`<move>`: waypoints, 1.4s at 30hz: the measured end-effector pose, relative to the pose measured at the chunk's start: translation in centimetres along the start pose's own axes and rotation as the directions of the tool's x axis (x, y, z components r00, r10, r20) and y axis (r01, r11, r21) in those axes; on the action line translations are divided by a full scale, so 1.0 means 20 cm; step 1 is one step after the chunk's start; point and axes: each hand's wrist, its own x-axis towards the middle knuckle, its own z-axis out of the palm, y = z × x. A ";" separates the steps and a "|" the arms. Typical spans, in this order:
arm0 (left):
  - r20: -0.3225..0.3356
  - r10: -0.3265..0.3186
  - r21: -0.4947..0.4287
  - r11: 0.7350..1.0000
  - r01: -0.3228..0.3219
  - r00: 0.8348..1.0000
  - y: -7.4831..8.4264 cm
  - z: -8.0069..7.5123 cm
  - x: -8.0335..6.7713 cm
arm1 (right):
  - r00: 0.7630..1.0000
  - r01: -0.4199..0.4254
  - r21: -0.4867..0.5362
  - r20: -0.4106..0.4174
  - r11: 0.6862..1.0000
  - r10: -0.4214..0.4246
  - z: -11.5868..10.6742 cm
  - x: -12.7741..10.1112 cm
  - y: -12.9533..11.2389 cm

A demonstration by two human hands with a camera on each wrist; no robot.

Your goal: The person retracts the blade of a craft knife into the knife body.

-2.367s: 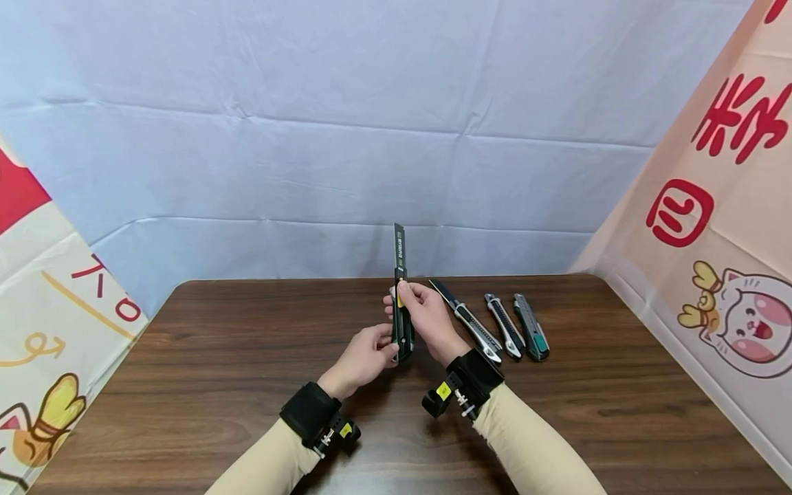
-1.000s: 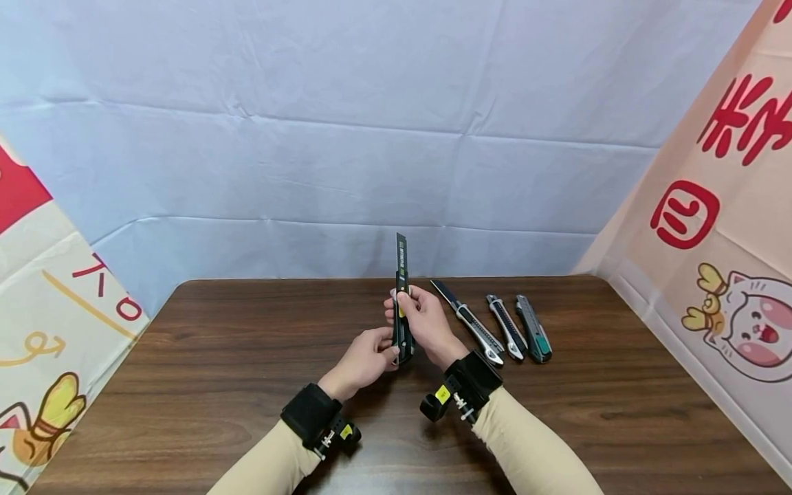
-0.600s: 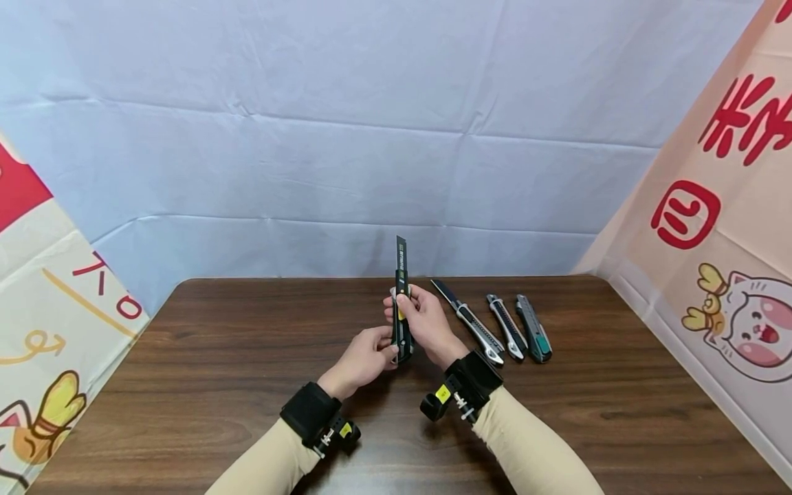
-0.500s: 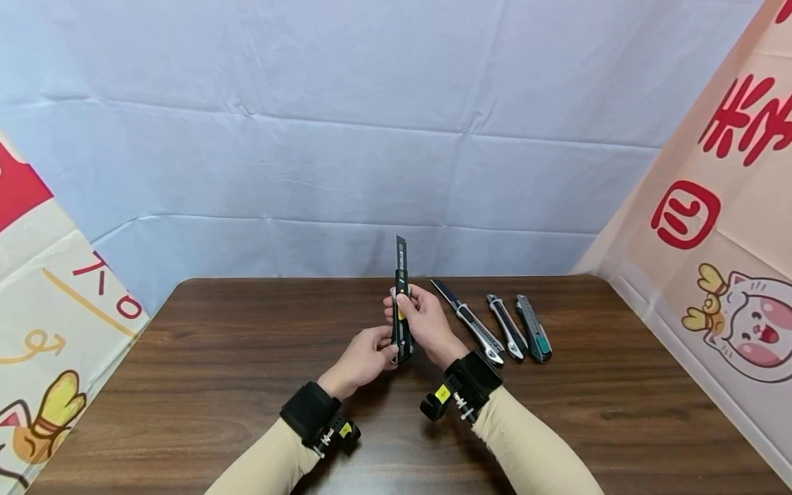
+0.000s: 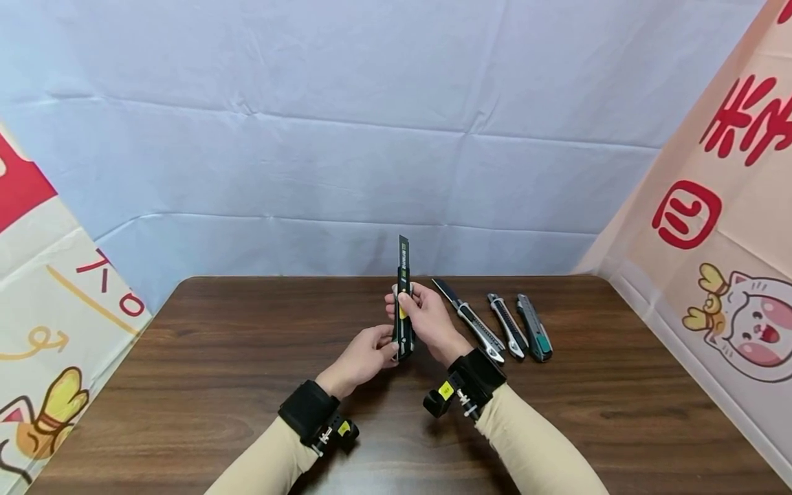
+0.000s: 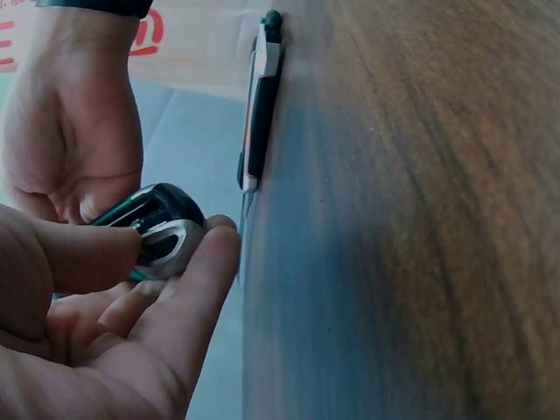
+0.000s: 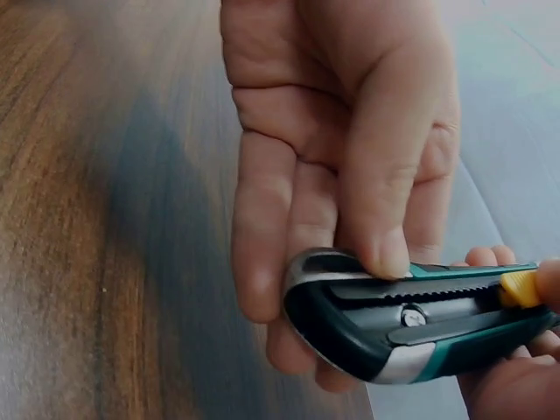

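Note:
A black and green utility knife [image 5: 404,333] is held upright above the middle of the table, part of its dark snap-off blade [image 5: 404,253] sticking out at the top. My left hand [image 5: 364,355] pinches the silver-trimmed butt end between thumb and fingers, plainly seen in the left wrist view. Higher up, my right hand [image 5: 433,322] grips the handle, its thumb on the yellow slider [image 7: 520,289]. To the right lie a silver and black utility knife with its blade out [image 5: 475,324], a shorter silver one [image 5: 507,326] and a grey and teal one [image 5: 533,328].
The brown wooden table [image 5: 247,330] ends at a pale blue cloth [image 5: 322,165] behind. Printed banners hang at the left [image 5: 37,275] and right [image 5: 711,289]. A black band with a small camera is strapped to each wrist.
The right thumb has moved down the handle with the yellow slider, and the blade has slid partly back in, so less of it shows. The left hand stays at the butt.

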 end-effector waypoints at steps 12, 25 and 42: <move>0.008 0.022 -0.082 0.996 -0.021 1.000 -0.03 -0.01 0.00 | 0.999 -0.032 0.044 0.011 0.999 0.031 -0.01 0.01 0.02; -0.031 0.014 -0.039 0.999 -0.016 0.999 -0.01 0.01 -0.01 | 1.000 0.001 0.001 -0.010 1.000 -0.001 0.02 0.01 0.05; -0.031 0.014 -0.026 1.000 -0.015 0.999 -0.01 0.02 -0.01 | 1.000 -0.006 -0.017 -0.013 1.000 0.006 0.02 0.00 0.06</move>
